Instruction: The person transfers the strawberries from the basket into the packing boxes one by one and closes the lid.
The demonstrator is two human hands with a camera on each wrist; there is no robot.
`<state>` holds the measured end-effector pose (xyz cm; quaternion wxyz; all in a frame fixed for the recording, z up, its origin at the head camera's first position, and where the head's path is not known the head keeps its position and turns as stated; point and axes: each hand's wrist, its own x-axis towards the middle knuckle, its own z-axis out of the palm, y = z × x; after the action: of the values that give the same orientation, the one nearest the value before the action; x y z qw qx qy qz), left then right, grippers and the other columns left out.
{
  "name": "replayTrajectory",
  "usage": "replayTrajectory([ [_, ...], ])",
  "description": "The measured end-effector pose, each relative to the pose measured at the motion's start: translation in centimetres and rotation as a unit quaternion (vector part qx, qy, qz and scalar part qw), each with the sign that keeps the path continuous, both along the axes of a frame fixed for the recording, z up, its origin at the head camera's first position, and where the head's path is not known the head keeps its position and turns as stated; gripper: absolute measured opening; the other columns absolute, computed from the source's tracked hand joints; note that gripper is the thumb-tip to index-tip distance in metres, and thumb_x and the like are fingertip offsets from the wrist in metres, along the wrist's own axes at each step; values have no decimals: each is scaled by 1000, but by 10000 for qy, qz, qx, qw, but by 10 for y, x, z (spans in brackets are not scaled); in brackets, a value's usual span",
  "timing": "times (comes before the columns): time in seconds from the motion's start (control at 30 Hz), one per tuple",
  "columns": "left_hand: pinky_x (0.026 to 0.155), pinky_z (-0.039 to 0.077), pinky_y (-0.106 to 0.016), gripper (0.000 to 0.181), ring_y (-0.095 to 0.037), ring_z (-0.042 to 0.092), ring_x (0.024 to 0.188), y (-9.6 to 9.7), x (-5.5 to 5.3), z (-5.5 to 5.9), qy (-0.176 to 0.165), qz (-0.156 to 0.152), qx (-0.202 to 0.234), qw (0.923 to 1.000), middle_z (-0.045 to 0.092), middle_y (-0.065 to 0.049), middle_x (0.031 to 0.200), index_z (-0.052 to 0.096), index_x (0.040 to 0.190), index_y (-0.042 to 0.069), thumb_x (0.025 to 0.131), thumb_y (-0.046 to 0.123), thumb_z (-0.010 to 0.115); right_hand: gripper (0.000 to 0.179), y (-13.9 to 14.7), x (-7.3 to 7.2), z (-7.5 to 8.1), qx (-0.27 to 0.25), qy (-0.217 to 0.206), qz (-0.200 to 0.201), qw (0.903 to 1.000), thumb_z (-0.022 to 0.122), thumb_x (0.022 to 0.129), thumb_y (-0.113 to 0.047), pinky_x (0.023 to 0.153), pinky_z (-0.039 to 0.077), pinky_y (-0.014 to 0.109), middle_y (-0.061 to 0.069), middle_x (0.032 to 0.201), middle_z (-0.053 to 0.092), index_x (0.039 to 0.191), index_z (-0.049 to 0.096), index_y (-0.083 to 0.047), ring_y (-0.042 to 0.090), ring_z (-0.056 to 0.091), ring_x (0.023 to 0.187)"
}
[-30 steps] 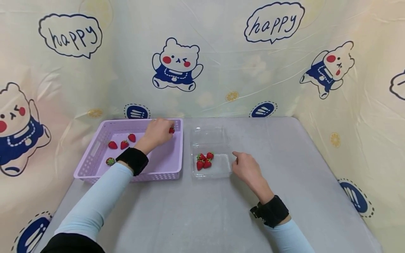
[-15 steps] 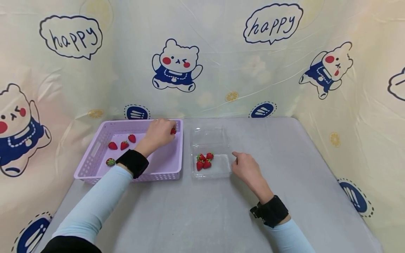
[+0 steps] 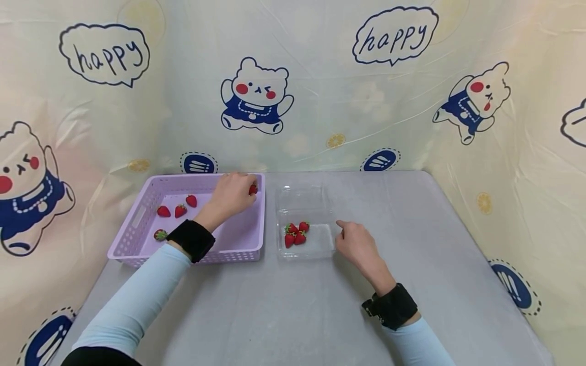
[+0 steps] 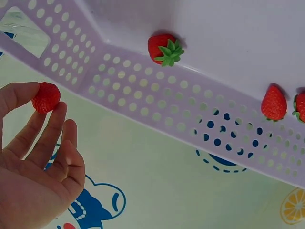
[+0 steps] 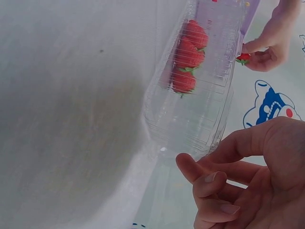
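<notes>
My left hand [image 3: 234, 194] is over the back right part of a lilac plastic basket [image 3: 238, 255]. Its thumb and fingertips pinch a red strawberry [image 4: 46, 97], whose green leaves show in the right wrist view. Several more strawberries [image 3: 180, 210] lie on the basket's floor, toward its left side. Right of the basket stands a clear plastic clamshell box [image 3: 322, 236] with its lid folded back. A cluster of strawberries [image 3: 299, 237] sits in the left half of its near compartment. My right hand [image 3: 358, 244] holds the box's right edge between thumb and forefinger, other fingers curled.
Basket and box stand close together on a grey covered table [image 3: 284, 310]. A patterned curtain [image 3: 320, 101] closes off the back and both sides. The basket's perforated wall [image 4: 143, 90] rises beside my left hand.
My left hand has shifted slightly to the right, the strawberry still between its fingertips. The right hand, the box and the other strawberries stay put.
</notes>
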<state>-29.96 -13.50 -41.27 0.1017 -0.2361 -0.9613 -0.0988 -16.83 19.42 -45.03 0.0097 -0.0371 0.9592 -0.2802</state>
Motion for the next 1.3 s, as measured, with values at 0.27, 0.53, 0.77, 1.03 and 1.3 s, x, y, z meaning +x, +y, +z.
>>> replayTrajectory([
  [0.27,74,48,-48,15,-32,58,84,11,8,3,-3,-72,-76,9999,65,-6,82,69,100,8,87,13,74,50,1,1,-2,-14,30,24,10000,52,90,4,45,25,27,-4,54,38,139,63,7,10,25,47],
  [0.53,80,50,-47,23,-31,58,90,18,14,3,-89,-114,-12,9999,71,-8,94,73,111,8,89,15,77,50,1,3,-3,-44,22,21,10000,51,91,3,45,23,28,-4,54,36,140,63,7,10,23,47],
  [0.77,79,50,-48,24,-32,59,91,25,17,8,-6,-253,0,9997,72,-9,96,73,112,6,90,14,76,50,1,2,-3,-34,12,-8,10000,52,91,3,45,24,28,-3,55,38,140,63,6,10,24,47],
  [1.03,76,50,-46,21,-31,60,87,33,21,8,169,-471,38,9987,69,-9,90,73,106,6,87,13,76,50,1,2,-2,-39,16,9,10000,52,92,3,45,24,28,-4,54,36,140,63,6,10,22,47],
  [1.3,80,52,-46,19,-30,61,89,42,29,13,225,-645,-30,9977,72,-8,94,74,107,7,89,13,77,50,1,0,-1,-22,16,14,10000,52,91,3,45,24,28,-4,55,36,140,63,7,10,24,47],
])
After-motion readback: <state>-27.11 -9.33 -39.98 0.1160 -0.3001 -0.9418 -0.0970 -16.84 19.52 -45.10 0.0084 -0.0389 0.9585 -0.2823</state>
